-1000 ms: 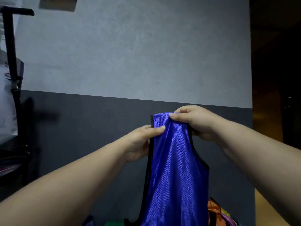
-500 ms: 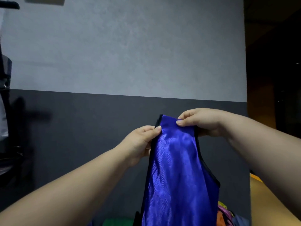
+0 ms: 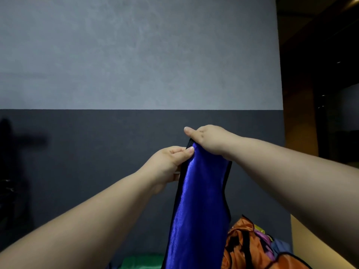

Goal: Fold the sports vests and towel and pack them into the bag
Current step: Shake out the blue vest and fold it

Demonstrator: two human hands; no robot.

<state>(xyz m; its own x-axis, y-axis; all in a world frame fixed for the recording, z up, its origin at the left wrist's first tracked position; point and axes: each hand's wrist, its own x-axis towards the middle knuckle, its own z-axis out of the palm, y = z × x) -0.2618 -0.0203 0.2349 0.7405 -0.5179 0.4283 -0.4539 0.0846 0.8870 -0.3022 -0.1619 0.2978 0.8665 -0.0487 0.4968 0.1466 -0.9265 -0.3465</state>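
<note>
The shiny blue satin sports vest with black edging (image 3: 198,210) is held up before the 2-tone grey wall (image 3: 136,74) and hangs down beside a crumpled orange vest (image 3: 240,247). It is judged light, limp and slippery, so it is best taken at the bound top edge, where the trim gives purchase. That top edge is pinched from above by the right hand (image 3: 209,140). Just below, the left border is pinched between thumb and curled fingers of the left hand (image 3: 169,164).
</note>
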